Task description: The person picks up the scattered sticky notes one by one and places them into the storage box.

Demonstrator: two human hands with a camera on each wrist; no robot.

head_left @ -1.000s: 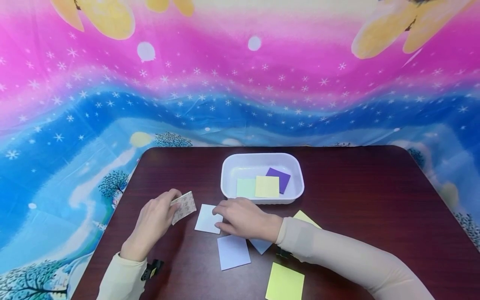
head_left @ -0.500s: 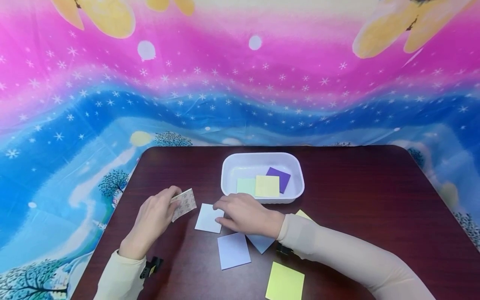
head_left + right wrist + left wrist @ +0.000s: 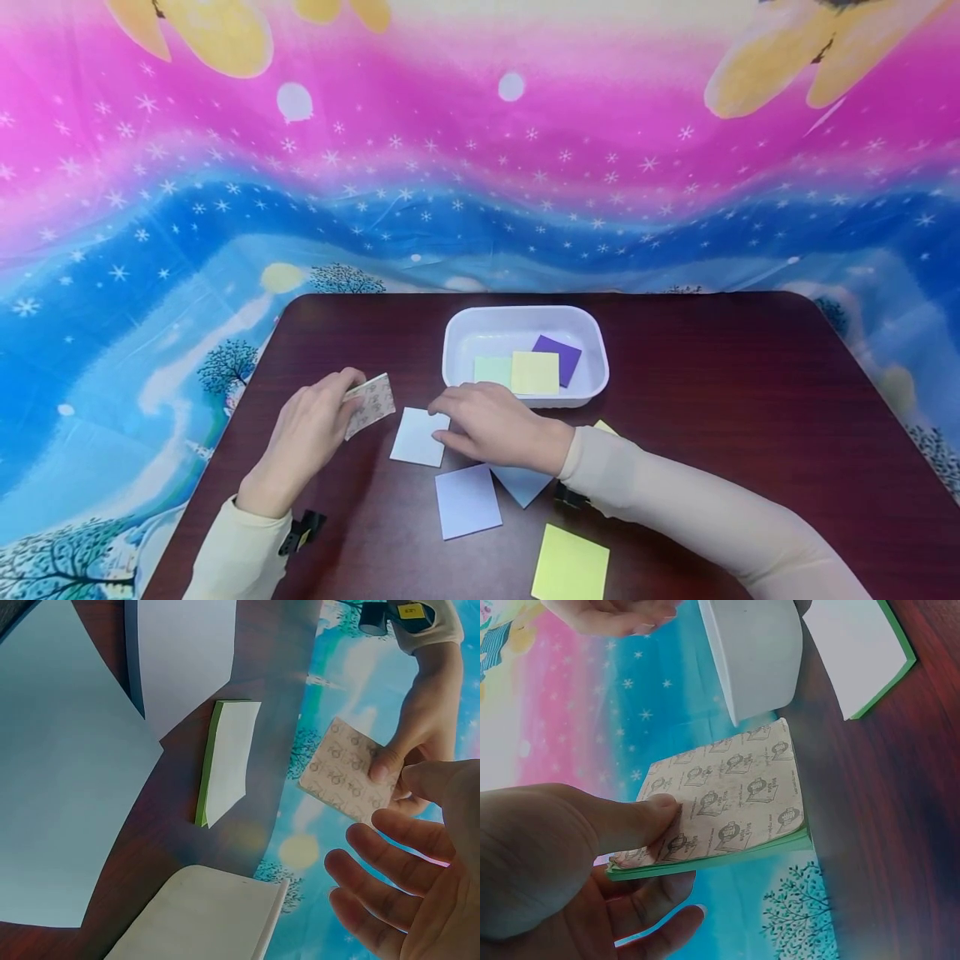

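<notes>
White and lilac pads [image 3: 468, 502] lie near the loosely spread right hand [image 3: 498, 425], a tub [image 3: 487, 337] just beyond it, while the left hand [image 3: 306, 437] pinches a printed pad [image 3: 375, 403].

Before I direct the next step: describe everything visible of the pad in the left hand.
The paper note pad is a squarish block of thin sheets, green along the edge, its pale back printed with repeated dark motifs. The left hand pinches it, thumb on that printed back, fingers behind. It hangs tilted above the table, left of the white tray.
</notes>
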